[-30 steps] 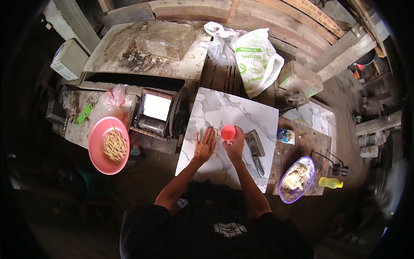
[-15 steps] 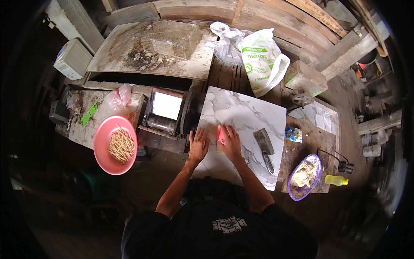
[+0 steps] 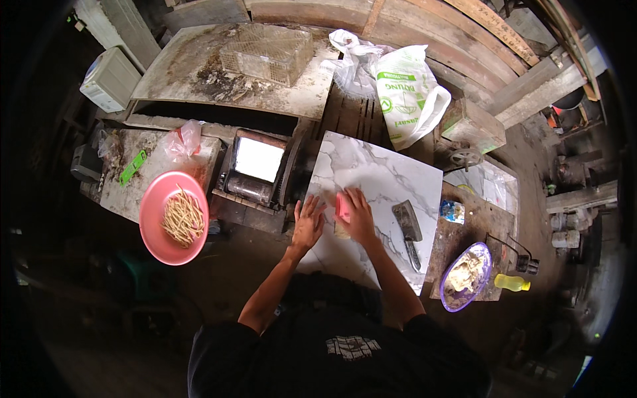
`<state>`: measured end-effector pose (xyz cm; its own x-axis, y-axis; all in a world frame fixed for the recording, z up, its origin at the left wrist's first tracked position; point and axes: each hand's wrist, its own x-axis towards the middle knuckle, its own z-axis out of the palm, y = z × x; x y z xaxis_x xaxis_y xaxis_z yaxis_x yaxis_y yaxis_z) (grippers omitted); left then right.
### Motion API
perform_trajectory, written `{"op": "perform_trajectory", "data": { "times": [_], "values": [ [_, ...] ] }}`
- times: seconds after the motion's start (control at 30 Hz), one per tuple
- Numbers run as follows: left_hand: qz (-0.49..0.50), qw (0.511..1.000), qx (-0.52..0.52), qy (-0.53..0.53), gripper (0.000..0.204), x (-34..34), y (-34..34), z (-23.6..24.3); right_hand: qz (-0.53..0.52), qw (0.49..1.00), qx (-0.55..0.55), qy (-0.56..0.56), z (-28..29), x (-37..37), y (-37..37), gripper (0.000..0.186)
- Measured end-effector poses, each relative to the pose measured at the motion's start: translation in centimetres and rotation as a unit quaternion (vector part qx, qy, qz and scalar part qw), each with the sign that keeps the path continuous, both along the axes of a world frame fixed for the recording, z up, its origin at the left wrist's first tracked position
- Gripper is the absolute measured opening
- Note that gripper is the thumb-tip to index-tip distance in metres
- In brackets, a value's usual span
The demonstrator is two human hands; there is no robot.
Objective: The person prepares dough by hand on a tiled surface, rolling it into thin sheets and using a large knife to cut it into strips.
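My right hand (image 3: 359, 219) bends over a small pink piece (image 3: 343, 207) on the white marble-patterned board (image 3: 371, 159). The piece looks flat, and its exact kind cannot be made out. Just below it a pale yellowish patch (image 3: 340, 232) shows, partly hidden by the hand. At the board's left edge, my left hand (image 3: 308, 222) has its fingers spread and holds nothing. A cleaver (image 3: 407, 229) with a dark handle lies to the right of my right hand, apart from it.
To the left stand a pink basin (image 3: 151, 229) of thin dough sticks and a roller machine (image 3: 249, 189). At right are a purple bowl (image 3: 490, 265) with pale dough and a yellow bottle (image 3: 512, 283). A white-green sack (image 3: 405, 99) and a wire basket (image 3: 265, 56) lie behind.
The view has shifted a little. My hands stay at nearly the same spots on the board, with the right hand still over the pink piece.
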<state>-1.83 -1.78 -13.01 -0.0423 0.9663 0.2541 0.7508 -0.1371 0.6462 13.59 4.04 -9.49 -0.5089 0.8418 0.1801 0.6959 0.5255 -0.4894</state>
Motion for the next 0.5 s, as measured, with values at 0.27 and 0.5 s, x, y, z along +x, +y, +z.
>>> {"op": "perform_trajectory", "data": {
  "times": [0.27, 0.5],
  "values": [
    [-0.008, 1.000, -0.017, -0.009, 0.029, 0.5, -0.4, 0.1, -0.077, 0.995, 0.029, -0.050, -0.3, -1.3, -0.2, 0.047],
    [-0.009, 1.000, -0.012, -0.010, 0.027, 0.9, 0.4, 0.6, -0.019, 0.994, -0.093, -0.059, -1.1, -1.4, 7.1, 0.045]
  ]
}}
